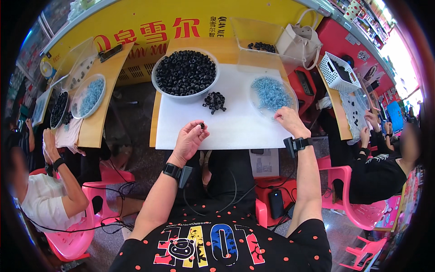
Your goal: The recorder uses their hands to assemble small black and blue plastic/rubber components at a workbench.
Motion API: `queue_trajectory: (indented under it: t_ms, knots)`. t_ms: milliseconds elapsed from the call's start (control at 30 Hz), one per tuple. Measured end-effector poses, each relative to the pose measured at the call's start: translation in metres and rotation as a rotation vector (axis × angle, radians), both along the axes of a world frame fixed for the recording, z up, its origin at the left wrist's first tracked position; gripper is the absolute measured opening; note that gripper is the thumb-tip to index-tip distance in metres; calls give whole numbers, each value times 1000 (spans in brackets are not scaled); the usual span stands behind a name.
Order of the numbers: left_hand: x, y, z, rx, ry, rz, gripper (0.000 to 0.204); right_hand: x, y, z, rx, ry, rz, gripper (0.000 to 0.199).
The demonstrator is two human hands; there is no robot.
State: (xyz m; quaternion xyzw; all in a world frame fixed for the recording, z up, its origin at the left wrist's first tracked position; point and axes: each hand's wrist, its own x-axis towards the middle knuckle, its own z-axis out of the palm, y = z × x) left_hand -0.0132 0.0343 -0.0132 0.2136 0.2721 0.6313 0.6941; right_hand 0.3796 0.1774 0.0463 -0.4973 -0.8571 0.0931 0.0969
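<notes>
The black piece [202,126] sat gripped in the fingers of the left hand [188,141], over the worktop [226,47]; a light pinch leaving most of it exposed probably served best. The right hand [291,121] curled by the dish [295,91], its fingertips too indistinct to tell whether closed.

at middle surface [156,118]: one white sheet [186,111], one bowl [186,96], one loose heap of black pieces [214,102], one round dish [293,94], one clear bin [258,29], one cream handbag [299,43]. two hands: left hand [190,140] with one black piece [202,126], right hand [291,120]. bowl's pieces too many to count.
</notes>
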Motion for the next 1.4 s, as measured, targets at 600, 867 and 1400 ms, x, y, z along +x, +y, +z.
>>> queue_trajectory:
  t_ms: [600, 867, 1400]
  knots:
    - [-1, -1, -1, -2, -12, -7, 19, 1, -8, 12, -20, 87, -12, 13]
    - [-2, 0, -3, 7, -13, -15, 19, -13, 12, 15, -109, 39, 75, 13]
    - [-4, 1, -3, 21, -17, -34, 19, -12, -1, 23, -187, 13, -21, 17]
